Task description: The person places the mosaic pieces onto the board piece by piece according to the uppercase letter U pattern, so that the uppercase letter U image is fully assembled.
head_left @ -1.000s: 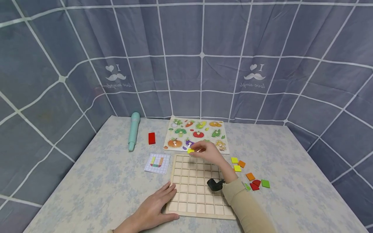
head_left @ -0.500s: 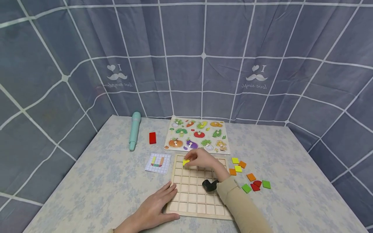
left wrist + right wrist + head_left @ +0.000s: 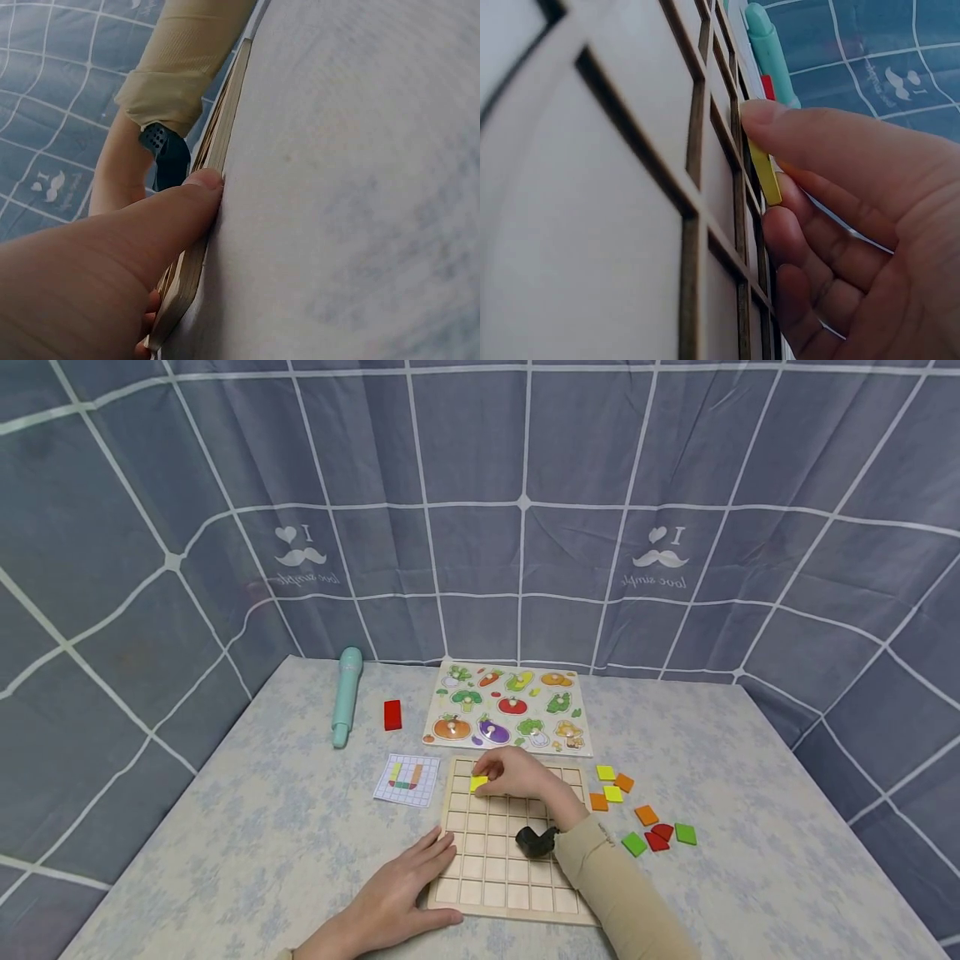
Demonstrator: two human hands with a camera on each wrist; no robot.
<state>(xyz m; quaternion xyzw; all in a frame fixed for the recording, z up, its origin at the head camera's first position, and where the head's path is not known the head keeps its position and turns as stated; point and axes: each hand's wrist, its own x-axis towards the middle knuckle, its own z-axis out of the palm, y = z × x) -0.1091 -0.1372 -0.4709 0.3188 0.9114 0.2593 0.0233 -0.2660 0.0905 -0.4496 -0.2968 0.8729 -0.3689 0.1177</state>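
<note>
Right-hand grip: right hand (image 3: 510,774) grasping one yellow tile (image 3: 478,784), pinched between thumb and fingers.
Tile position: in the grip, over the far-left part of the grid board (image 3: 497,867). Right wrist view shows it slightly tilted to the ridges; cannot tell whether any edge is seated in a cell.
Left hand: left hand (image 3: 401,893) lies nearer the body and left of the grip, fingers extended on the board's left edge, thumb at its near corner; grasps nothing, appears to steady the board.
Pattern card: card (image 3: 406,780) just left of the grip, printed with a yellow, orange, red and green figure on a grid.
Loose pieces: right of the grip, beyond the board's edge: two yellow squares (image 3: 613,794), orange squares (image 3: 647,815), green squares (image 3: 686,833), red pieces (image 3: 657,842).
Beyond the grip: vegetable puzzle (image 3: 540,713); farther left, red block (image 3: 392,715) and turquoise microphone-shaped object (image 3: 347,697).
Step, judged: setting the tile into a cell.
Next move, judged: square the tile to the ridges, lower it flat, then release the pinch, board held steady.
</note>
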